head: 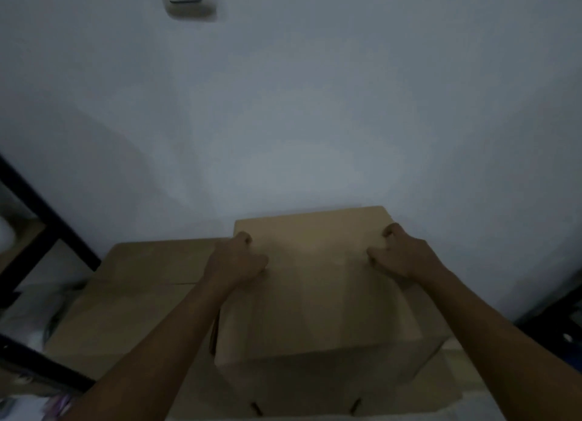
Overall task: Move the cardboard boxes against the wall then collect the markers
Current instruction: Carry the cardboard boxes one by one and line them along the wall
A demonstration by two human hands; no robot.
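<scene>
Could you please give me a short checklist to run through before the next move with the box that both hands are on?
1. Left hand on the upper box: ok, fingers curled at its left top edge.
2. Right hand on the same box: ok, curled on the right side of the top, though how firm the grip is cannot tell.
3. Upper box's far edge meets the wall: cannot tell, dim and blurred there.
4. Lower box to the left sits by the wall: ok.
5. Upper box rests level on the cardboard beneath: cannot tell.
6. Markers in sight: not ok, none visible.
</scene>
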